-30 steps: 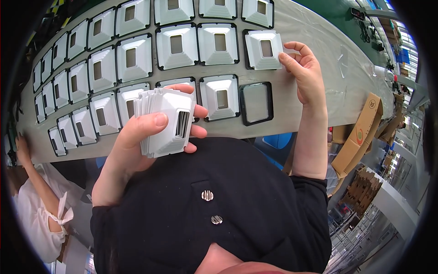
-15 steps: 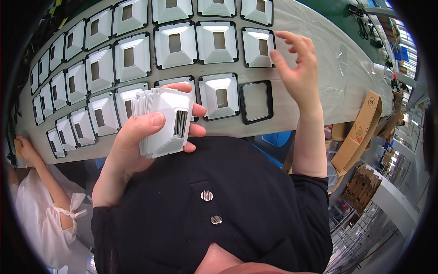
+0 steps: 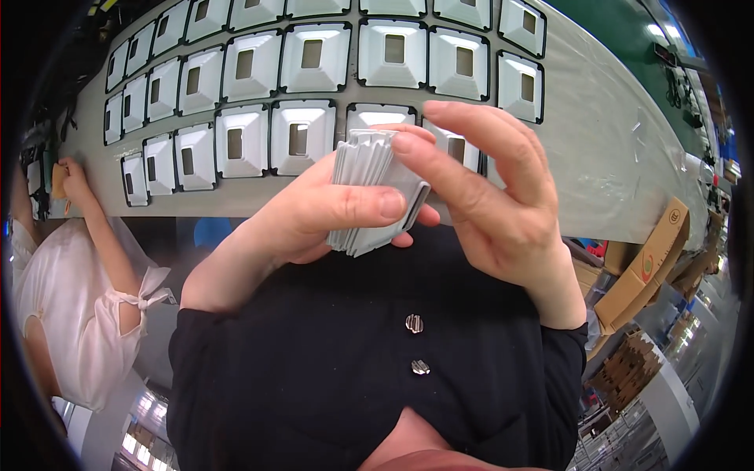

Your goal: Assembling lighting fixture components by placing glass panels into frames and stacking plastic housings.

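Observation:
My left hand (image 3: 318,206) is closed around a stack of thin white plastic covers (image 3: 373,169), its thumb lying across the front cover and its fingertips showing behind. My right hand (image 3: 503,196) is at the upper right of this stack. Its thumb tip touches the top corner, while the index finger stretches out above it, apart from the thumb. No loose cover can be made out in the right hand. Behind the hands, rows of black frames with white windowed covers (image 3: 375,59) lie on the table. The nearest row is partly hidden by my hands.
The grey table (image 3: 593,141) has a clear plastic sheet over its right part. Cardboard boxes (image 3: 638,271) stand beyond its near right edge. At the left, another person in a white top has a hand (image 3: 76,184) at the table edge.
My right hand has come down and left from the covers on the table to the stack. The stack, still in my left hand, has turned; the view has shifted left.

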Demonstrator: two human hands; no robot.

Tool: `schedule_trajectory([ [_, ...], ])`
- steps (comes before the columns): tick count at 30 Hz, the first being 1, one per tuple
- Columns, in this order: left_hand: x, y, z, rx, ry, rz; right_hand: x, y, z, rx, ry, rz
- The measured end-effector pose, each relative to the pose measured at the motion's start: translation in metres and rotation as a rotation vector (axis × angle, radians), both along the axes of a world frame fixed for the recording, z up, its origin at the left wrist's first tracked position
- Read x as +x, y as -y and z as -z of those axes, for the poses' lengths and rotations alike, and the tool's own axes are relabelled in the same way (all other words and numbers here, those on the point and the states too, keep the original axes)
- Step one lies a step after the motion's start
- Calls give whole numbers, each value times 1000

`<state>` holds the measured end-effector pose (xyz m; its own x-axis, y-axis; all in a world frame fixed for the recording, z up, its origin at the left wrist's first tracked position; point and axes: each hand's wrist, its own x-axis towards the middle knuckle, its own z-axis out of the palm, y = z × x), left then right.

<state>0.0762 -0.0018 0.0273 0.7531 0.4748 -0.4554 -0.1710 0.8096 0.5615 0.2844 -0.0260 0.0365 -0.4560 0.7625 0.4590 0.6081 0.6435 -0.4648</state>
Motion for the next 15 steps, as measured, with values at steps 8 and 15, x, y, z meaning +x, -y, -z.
schedule_trajectory([
  [8, -7, 8, -5, 42, 2, -16, -8, 9, -2, 26, 30, -1],
  [15, -10, 13, -2, 38, -7, -17, -7, 12, -3, 53, 46, -1],
])
